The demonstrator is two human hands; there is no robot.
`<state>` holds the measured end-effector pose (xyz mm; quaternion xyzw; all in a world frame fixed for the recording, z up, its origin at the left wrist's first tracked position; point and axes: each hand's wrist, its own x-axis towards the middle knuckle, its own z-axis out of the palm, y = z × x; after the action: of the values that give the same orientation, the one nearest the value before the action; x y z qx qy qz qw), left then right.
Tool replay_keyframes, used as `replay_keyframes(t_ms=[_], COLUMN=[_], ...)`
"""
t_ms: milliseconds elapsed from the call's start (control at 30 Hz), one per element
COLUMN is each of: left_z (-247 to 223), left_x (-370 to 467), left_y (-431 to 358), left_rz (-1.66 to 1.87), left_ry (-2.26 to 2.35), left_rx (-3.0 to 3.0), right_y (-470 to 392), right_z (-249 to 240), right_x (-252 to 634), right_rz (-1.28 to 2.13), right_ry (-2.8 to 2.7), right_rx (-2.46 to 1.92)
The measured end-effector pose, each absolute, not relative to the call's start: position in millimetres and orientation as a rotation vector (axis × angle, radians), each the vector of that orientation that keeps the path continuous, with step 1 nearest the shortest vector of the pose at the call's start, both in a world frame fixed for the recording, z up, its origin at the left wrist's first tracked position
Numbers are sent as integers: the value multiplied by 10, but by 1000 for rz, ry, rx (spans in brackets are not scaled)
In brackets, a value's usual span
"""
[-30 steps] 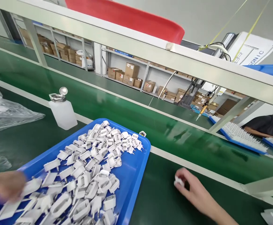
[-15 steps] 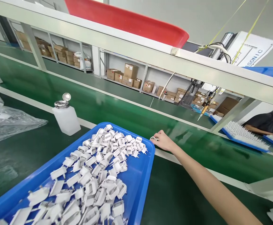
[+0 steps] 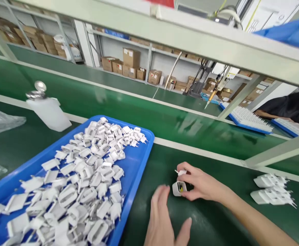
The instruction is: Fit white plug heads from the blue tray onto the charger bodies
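My right hand (image 3: 199, 182) pinches a white plug housing (image 3: 179, 188) whose open end shows something yellow inside; a second small white piece (image 3: 182, 172) with a pin sits between the same fingers. Just left of it, my left hand (image 3: 163, 218) has its fingers apart and holds nothing. A blue tray (image 3: 139, 174) at the left is heaped with white plug housings (image 3: 88, 167) with pins. On the green table at the right, several white plugs (image 3: 272, 194) lie in two rows.
A white bottle (image 3: 49, 112) with a metal lid stands behind the tray, near a clear plastic bag (image 3: 2, 121). A metal frame (image 3: 190, 37) crosses above. Beyond the belt are blue trays of white parts (image 3: 247, 118) and a person (image 3: 288, 107).
My right hand has moved from the tray's far corner toward me over the table. My left hand has come into view. The camera has turned right, bringing the plug rows and the person into view.
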<state>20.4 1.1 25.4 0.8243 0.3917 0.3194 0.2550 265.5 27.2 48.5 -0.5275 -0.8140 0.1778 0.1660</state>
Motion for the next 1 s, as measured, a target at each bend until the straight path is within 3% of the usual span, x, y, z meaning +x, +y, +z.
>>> replay_keyframes(t_ms=[133, 333, 533, 833, 1000], left_z=[40, 70, 135, 158, 120], left_x=[457, 625, 823, 642, 662], left_y=[16, -43, -138, -58, -66], left_rz=[686, 617, 516, 370, 429], left_ry=[871, 851, 1093, 990, 1001], left_rx=[2341, 2529, 2681, 2326, 2317], right_y=[-279, -476, -481, -545, -574], right_z=[279, 174, 190, 110, 104], right_x=[2734, 2841, 2633, 2521, 2481], right_rz=[484, 576, 1081, 1226, 1020], right_ry=[-2314, -1529, -903, -1171, -1539], right_rx=[-1338, -1320, -1037, -1088, -1462])
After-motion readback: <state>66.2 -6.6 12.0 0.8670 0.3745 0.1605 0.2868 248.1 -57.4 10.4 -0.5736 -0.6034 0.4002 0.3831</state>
